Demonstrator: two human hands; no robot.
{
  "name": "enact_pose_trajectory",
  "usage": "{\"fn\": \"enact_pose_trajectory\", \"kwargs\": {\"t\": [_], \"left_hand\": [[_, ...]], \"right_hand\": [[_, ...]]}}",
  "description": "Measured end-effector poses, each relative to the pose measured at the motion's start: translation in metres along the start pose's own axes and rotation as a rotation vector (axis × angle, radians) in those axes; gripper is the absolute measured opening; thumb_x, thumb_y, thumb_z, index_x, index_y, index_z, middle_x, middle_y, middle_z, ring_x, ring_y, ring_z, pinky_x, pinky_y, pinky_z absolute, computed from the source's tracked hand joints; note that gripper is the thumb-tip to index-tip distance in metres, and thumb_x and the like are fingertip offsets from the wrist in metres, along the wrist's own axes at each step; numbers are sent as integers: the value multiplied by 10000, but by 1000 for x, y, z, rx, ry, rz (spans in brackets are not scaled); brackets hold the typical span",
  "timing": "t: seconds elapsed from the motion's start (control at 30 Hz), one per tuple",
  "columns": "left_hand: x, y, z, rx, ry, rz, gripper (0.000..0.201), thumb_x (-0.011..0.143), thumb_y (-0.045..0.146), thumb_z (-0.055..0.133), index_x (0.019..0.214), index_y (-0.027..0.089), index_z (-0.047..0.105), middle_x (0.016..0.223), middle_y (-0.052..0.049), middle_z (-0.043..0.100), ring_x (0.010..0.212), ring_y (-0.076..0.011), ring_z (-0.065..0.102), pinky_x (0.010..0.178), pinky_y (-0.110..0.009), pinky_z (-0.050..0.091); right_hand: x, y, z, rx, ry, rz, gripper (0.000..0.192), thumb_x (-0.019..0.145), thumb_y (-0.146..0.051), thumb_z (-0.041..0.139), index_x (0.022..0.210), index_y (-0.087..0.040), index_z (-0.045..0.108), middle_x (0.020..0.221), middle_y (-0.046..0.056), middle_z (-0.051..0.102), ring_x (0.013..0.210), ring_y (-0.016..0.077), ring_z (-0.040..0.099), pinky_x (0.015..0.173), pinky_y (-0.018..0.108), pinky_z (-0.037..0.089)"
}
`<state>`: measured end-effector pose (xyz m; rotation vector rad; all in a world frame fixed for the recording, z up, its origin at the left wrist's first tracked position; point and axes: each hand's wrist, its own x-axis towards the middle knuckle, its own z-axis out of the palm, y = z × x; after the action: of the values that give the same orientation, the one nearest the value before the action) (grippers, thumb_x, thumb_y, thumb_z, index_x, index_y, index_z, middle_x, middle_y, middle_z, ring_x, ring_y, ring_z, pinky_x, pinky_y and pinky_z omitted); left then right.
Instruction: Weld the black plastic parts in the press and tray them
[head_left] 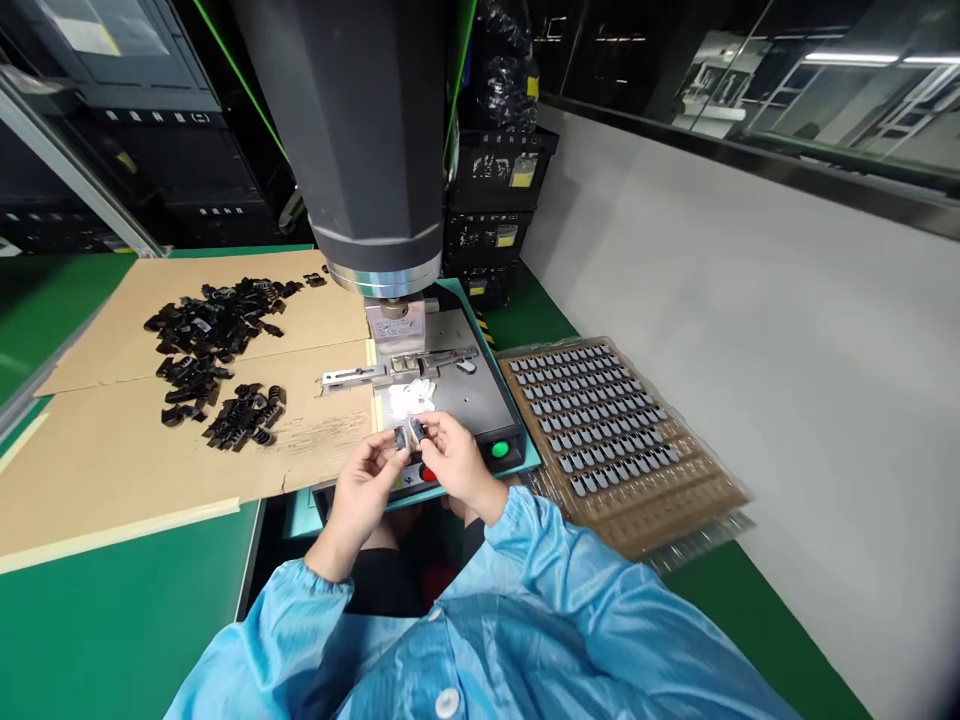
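My left hand (369, 478) pinches a small dark plastic part (400, 438) between thumb and fingertips. Close beside it, my right hand (457, 462) grips another small part (417, 431), dark with a pale edge. The two parts almost meet; whether they touch I cannot tell. Both hands are over the front edge of a press machine's base, just before a pile of small white pieces (411, 398). Behind the pile, a metal fixture (405, 366) sits beneath the press head (394, 325). One grey piece (466, 366) lies on the metal plate to the right.
Loose black plastic parts (225, 320) lie heaped on cardboard (315, 440) at left. A brown tray (622, 525) at right holds rows of grey pieces. A green button (500, 449) and red button (428, 474) are near my hands. Black crates (487, 230) stand behind.
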<state>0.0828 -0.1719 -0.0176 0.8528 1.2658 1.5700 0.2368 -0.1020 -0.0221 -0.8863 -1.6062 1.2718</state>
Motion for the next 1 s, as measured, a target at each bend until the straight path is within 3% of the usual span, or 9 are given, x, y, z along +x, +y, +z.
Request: {"fn": "enact_pose_trajectory", "kwargs": {"t": [0.3,0.57,1.0], "left_hand": [[-20,2,7,-22,-35,16,522,755,481,960,1151,219,744,1058,-76,786,960,-214,746,913,-359,636],[-23,1,6,-28,-46,4,524,763,506,953,1149,222,740,1079,-86,786,981,-229,756,971,-411,631],[-25,1,4,-21,-51,1,474,776,467,958,1106,205,740,938,-50,755,862,-171,715,847,-300,614]], "right_hand": [[-26,-8,-2,-46,-5,-22,421,918,-164,613,1327,-254,655,1195,63,771,1043,208,758,955,372,636],[-34,-15,-1,-16,4,-19,383,932,-205,650,1311,-253,662,1213,74,770,1036,209,759,940,373,645],[-38,-12,2,57,23,-2,351,948,-296,730,1282,-257,632,1251,86,756,1093,224,750,1012,409,623]]}}
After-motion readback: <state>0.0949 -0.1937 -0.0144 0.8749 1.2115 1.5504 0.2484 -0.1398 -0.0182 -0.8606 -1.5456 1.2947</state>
